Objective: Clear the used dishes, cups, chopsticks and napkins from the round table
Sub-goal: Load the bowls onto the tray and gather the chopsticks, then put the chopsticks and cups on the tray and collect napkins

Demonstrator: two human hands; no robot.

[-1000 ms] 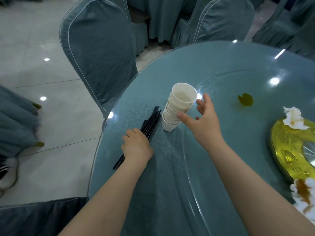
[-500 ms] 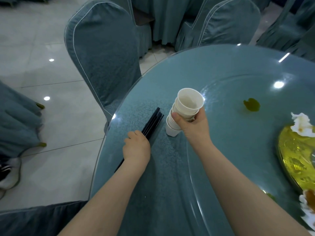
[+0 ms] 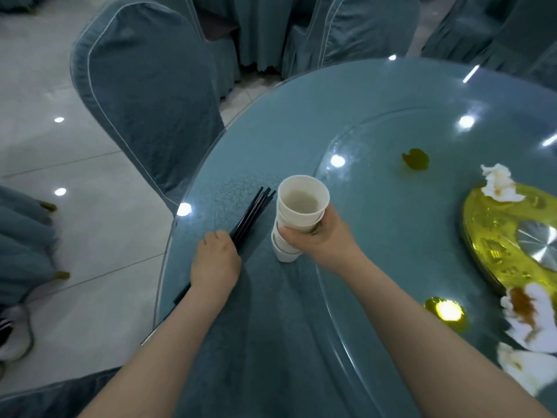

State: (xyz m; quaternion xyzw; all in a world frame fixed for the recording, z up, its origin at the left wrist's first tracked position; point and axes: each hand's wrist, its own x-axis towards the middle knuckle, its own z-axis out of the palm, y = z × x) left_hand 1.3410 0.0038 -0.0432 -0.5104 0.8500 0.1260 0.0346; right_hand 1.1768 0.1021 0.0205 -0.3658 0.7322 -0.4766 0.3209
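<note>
Right hand [image 3: 319,239] wrapped round cup stack [image 3: 297,218]. Left hand [image 3: 215,260] curled over chopsticks [image 3: 251,215], lying near-left to far-right, just left of stack.

left hand [image 3: 216,260]: fingers curled, palm down | right hand [image 3: 324,241]: grip closed, thumb forward

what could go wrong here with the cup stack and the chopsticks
The stack of paper cups leans and the top cup seems to hold some liquid, so lifting it in the right hand could spill or split the stack. The left hand covers only one end of the black chopsticks near the table edge; a loose one might slide off.
</note>
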